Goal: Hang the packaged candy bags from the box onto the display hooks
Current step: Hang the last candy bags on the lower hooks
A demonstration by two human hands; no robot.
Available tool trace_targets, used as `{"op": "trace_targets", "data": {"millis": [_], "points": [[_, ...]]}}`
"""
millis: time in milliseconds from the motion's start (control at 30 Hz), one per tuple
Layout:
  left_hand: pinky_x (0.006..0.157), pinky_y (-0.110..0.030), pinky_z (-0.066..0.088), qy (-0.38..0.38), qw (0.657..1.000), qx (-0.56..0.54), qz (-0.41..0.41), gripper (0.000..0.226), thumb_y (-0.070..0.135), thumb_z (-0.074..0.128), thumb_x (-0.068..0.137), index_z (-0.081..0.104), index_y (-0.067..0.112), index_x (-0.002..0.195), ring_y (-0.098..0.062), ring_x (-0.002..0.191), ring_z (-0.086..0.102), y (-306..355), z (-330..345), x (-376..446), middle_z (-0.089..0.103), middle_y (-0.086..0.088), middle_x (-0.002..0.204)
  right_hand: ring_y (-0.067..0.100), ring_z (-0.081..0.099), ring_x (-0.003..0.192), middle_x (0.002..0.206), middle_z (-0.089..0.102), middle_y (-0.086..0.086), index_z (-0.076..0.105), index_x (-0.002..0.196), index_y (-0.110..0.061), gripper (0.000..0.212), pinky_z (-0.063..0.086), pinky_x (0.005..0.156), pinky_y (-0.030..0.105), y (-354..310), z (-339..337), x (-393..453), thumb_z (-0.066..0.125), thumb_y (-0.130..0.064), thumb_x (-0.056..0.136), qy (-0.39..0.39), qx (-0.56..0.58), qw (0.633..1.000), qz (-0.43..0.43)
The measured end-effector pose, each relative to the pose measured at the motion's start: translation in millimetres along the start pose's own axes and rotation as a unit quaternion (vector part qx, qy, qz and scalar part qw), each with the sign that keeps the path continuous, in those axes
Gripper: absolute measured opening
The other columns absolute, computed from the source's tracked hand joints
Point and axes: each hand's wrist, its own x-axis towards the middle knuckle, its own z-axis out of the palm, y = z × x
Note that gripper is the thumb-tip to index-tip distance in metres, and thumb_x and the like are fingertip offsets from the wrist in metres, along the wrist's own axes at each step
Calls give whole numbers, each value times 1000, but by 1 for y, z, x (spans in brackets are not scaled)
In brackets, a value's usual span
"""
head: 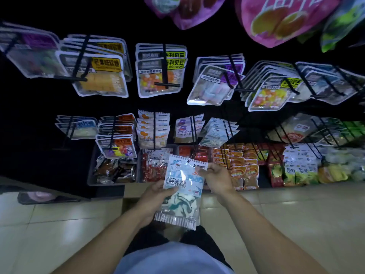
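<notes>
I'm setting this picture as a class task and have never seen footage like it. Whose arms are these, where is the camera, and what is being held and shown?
There is no machine here: the arms belong to a person wearing a wide-angle camera on the head, looking forward and down, so this single picture shows their own view. The left hand and right hand together hold one candy bag, pale blue with shark drawings. The left grips its side; the right pinches its top corner near the hanging hole. Ahead is a dark display of hooks carrying rows of other candy bags. Lower down stand bins of snack packets. Below is a tiled floor. The box of stock cannot be made out clearly.
</notes>
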Motion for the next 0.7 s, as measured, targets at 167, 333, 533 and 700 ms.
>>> {"op": "trace_targets", "data": {"millis": [167,333,533,700], "points": [[79,-49,64,-24,999,46,-3,38,23,78,88,58,24,120,-28,88,78,5,41,15,72,-7,109,24,76,73,92,77,17,66,79,-10,19,60,54,27,-21,-47,-6,77,-19,92,9,3,998,67],[79,-46,64,-26,999,22,-18,72,35,84,80,48,29,142,-31,94,76,10,93,44,65,-13,128,19,75,67,92,78,11,70,106,-3,15,60,56,31,-15,-103,25,71,-14,96,-42,-20,992,117],[106,-59,50,4,999,9,-38,105,57,87,60,44,21,148,-34,111,70,-4,164,90,68,-16,129,17,69,71,99,72,10,61,123,2,35,56,51,25,-15,-160,68,72,-16,95,-65,-99,986,121],[107,-50,50,87,995,-15,-53,74,38,83,83,49,13,144,-26,101,68,-8,204,125,68,-13,127,24,67,108,140,61,12,54,143,-6,55,50,88,23,-26,-188,106,69,-35,98,-76,-295,952,26]]}}
